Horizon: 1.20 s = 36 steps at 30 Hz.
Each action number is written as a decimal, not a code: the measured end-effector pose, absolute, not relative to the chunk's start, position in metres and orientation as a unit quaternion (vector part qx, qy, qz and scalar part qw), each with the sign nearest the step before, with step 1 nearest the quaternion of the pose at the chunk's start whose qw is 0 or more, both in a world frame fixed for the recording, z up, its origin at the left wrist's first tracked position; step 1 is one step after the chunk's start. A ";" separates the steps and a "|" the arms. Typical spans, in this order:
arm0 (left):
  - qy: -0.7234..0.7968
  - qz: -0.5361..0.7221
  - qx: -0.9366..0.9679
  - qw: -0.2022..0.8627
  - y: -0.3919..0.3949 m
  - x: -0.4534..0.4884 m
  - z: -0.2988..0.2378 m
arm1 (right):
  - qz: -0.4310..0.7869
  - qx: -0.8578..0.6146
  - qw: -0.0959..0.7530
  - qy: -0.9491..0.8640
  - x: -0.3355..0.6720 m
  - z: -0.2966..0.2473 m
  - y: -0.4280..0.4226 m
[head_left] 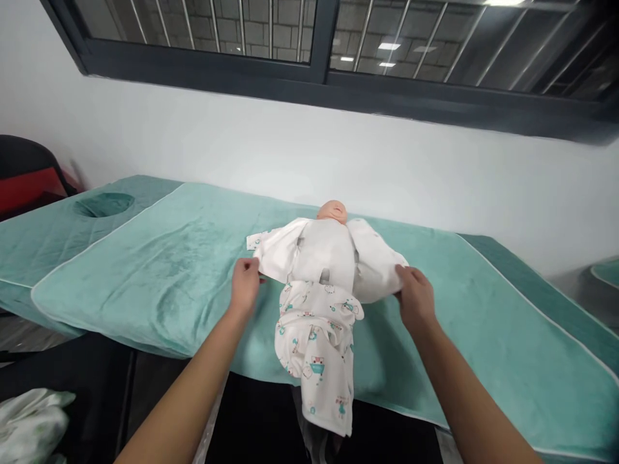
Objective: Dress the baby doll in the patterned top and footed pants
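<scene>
The doll [323, 250] lies lengthwise from the bed's [193, 270] far edge toward its near edge, midway between left hand [245, 287] and right hand [416, 296], fingers pinching opposite shirt [380, 263] edges.

A massage or treatment room, by the look of it: a bed [483, 309] with a face hole [104, 204] and teal cover [184, 258] stands against a white wall [232, 142], below a barred window [325, 51]

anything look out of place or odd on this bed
The lower end of the printed baby garment hangs past the front edge of the teal bed cover, while its upper part spreads beside the baby doll. No spill shows.
</scene>
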<state>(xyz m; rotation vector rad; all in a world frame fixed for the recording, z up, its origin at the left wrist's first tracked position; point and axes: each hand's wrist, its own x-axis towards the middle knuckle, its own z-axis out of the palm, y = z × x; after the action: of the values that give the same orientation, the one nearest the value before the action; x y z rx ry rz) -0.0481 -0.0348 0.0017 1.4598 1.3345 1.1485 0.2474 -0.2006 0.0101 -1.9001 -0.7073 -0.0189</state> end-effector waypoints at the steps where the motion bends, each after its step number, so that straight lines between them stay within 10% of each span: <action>1: 0.543 0.465 0.568 0.409 -0.034 -0.056 -0.002 | -0.039 -0.803 0.530 -0.269 0.256 0.004 -0.210; 10: 0.246 0.233 0.754 0.563 -0.052 -0.058 0.003 | 0.224 -0.671 0.405 -0.579 0.190 0.017 -0.208; 16: 0.206 0.243 0.803 0.503 -0.055 -0.057 -0.001 | 0.159 -0.606 0.264 -0.733 0.194 0.033 -0.215; 29: 0.411 0.198 0.867 0.202 0.006 0.035 0.034 | 0.052 -0.759 0.515 -0.396 0.249 0.002 -0.098; 36: 0.310 0.153 0.789 0.507 0.012 0.003 0.012 | 0.220 -0.700 0.542 -0.410 0.256 -0.009 -0.109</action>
<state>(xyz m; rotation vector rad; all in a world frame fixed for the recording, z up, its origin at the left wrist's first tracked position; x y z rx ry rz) 0.0029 0.0116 0.0123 1.9029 0.7476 0.3694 0.2557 -0.1090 -0.0093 -1.6615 -0.9737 0.5219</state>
